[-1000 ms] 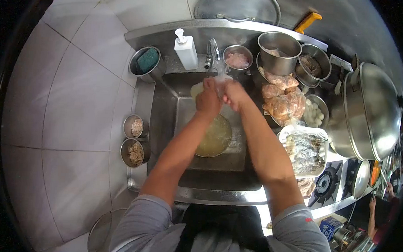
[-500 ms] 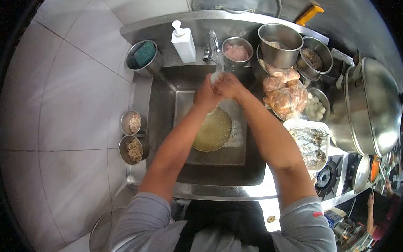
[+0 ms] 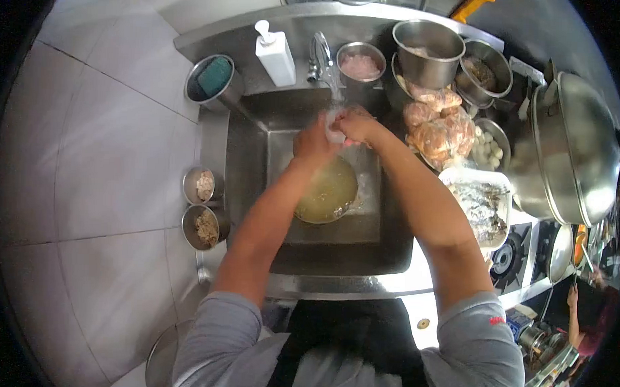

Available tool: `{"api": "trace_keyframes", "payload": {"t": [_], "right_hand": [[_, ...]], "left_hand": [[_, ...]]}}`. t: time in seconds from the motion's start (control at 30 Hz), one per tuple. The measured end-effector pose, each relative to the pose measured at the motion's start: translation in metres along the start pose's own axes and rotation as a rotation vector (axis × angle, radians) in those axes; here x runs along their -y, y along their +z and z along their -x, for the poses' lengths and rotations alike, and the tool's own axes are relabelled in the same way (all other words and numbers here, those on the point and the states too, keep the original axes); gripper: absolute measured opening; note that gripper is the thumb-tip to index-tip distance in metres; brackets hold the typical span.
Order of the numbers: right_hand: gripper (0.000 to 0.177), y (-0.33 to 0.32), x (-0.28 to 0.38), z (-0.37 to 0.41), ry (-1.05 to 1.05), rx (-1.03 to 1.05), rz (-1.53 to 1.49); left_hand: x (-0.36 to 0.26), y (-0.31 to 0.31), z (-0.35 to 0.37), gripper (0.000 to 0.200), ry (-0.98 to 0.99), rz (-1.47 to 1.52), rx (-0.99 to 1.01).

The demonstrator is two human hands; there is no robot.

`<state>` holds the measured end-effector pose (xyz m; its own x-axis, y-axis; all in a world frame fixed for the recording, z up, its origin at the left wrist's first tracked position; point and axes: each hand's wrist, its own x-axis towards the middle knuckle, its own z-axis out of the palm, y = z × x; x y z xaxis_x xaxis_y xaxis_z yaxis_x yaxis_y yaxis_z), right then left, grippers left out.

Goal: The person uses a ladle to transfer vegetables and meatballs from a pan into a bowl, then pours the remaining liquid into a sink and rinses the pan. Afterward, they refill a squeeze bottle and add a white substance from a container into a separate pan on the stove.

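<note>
**Steel sink (image 3: 255, 191): hands meet under the tap (image 3: 319, 54)**

Left hand (image 3: 314, 144) and right hand (image 3: 357, 125) have drawn together in the tap's stream. Each grip is closed round a pale thing (image 3: 335, 131) (too wet to identify), just below the tap and above the bowl (image 3: 327, 194), so the rinsing goes on

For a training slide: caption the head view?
Left hand and right hand hold a pale item under the faucet, above a bowl of yellowish liquid.
</note>
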<state>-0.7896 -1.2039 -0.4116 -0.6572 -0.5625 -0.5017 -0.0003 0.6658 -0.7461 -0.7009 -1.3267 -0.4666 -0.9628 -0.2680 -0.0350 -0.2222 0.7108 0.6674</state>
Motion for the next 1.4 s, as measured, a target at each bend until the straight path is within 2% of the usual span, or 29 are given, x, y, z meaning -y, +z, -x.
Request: {"api": "trace_keyframes", "payload": {"t": [0.03,0.1,0.13,0.17,0.23,0.27,0.3,0.37,0.43,0.5,0.53,0.57,0.6,0.63,0.67,0.7,0.73,0.77,0.8,0.93,0.97,1.0,1.03,1.1,1.17,1.23,1.3,1.33,1.4], "right_hand": [[0.019,0.01,-0.013,0.004,0.015,0.008,-0.006],[0.031,0.025,-0.035,0.006,-0.579,-0.52,-0.235],[0.055,0.029,-0.026,0.026,-0.505,-0.673,0.063],[0.055,0.035,-0.029,0.031,-0.507,-0.67,0.064],[0.084,0.054,-0.039,0.037,-0.535,-0.658,-0.011],[0.099,0.068,-0.07,0.019,-0.493,-0.32,-0.497],[0.099,0.066,-0.079,0.019,-0.512,-0.325,-0.488],[0.103,0.073,-0.093,0.036,-0.636,-0.312,-0.214],[0.108,0.077,-0.091,0.041,-0.557,-0.28,-0.343],[0.113,0.076,-0.092,0.042,-0.473,-0.255,-0.465],[0.116,0.076,-0.101,0.037,-0.32,-0.274,-0.39],[0.119,0.082,-0.114,0.034,-0.157,-0.291,-0.322],[0.119,0.1,-0.137,0.026,-0.144,-0.303,-0.329],[0.097,0.118,-0.166,0.014,-0.076,-0.212,-0.497],[0.078,0.116,-0.169,0.025,0.017,-0.039,-0.635],[0.062,0.113,-0.172,0.035,0.132,0.124,-0.749],[0.05,0.101,-0.151,0.057,0.269,0.352,-0.842],[0.058,0.162,-0.224,0.008,0.069,0.368,-1.071],[0.043,0.131,-0.184,0.067,0.077,0.353,-1.28],[0.04,0.156,-0.177,0.079,0.132,0.158,-1.668],[0.046,0.148,-0.165,0.086,0.179,0.156,-1.657],[0.052,0.14,-0.152,0.093,0.226,0.154,-1.646],[0.055,0.137,-0.157,0.086,0.187,0.278,-1.71],[0.061,0.113,-0.12,0.113,0.123,0.312,-1.726],[0.069,0.085,-0.083,0.141,-0.028,0.295,-1.772],[0.072,0.065,-0.05,0.17,-0.134,0.277,-1.786],[0.075,0.06,-0.046,0.185,-0.233,0.272,-1.8],[0.077,0.064,-0.049,0.187,-0.222,0.276,-1.783],[0.073,0.089,-0.068,0.176,-0.201,0.303,-1.77]], "left_hand": [[0.004,-0.002,-0.001,0.074,-0.009,0.003,0.015],[0.007,-0.01,-0.014,0.067,0.085,0.26,0.052],[-0.004,-0.018,-0.009,0.061,0.127,0.195,0.066],[0.005,-0.007,-0.012,0.061,0.124,0.195,0.064],[0.027,0.014,-0.007,0.058,0.007,0.404,0.101],[-0.001,-0.014,-0.002,0.059,-0.398,0.515,0.405],[0.001,-0.012,0.003,0.059,-0.381,0.516,0.391],[0.015,0.0,0.012,0.064,-0.07,0.593,0.416],[0.014,-0.013,0.009,0.069,-0.082,0.5,0.475],[-0.011,-0.059,0.006,0.056,-0.326,0.393,0.753],[0.037,-0.044,-0.016,0.059,-0.302,0.465,0.75],[0.038,-0.048,-0.032,0.062,-0.316,0.564,0.593],[0.036,-0.05,-0.046,0.064,-0.327,0.658,0.442],[0.028,-0.052,-0.064,0.066,-0.478,0.743,0.326],[0.017,-0.052,-0.078,0.068,-0.627,0.824,0.217],[0.003,-0.053,-0.088,0.066,-0.65,0.774,0.226],[0.025,-0.027,-0.106,0.069,-0.591,0.902,0.149],[0.094,0.006,-0.146,0.057,-0.437,1.054,0.374],[0.108,0.024,-0.169,0.054,-0.422,1.057,0.391],[0.101,0.043,-0.188,0.047,-0.561,0.975,0.228],[0.096,0.044,-0.19,0.046,-0.622,0.957,0.151],[0.099,0.043,-0.202,0.043,-0.606,0.903,0.199],[0.094,0.043,-0.205,0.04,-0.567,0.837,0.252],[0.098,0.028,-0.211,0.036,-0.442,0.656,0.301],[0.151,0.054,-0.244,0.026,0.235,0.148,-0.133],[0.107,0.02,-0.215,0.044,-0.144,-0.119,0.171],[0.091,-0.001,-0.175,0.063,0.134,-0.438,0.026],[0.087,0.0,-0.175,0.063,0.152,-0.437,0.027],[0.122,0.006,-0.191,0.075,0.39,-0.765,-0.138]]}}
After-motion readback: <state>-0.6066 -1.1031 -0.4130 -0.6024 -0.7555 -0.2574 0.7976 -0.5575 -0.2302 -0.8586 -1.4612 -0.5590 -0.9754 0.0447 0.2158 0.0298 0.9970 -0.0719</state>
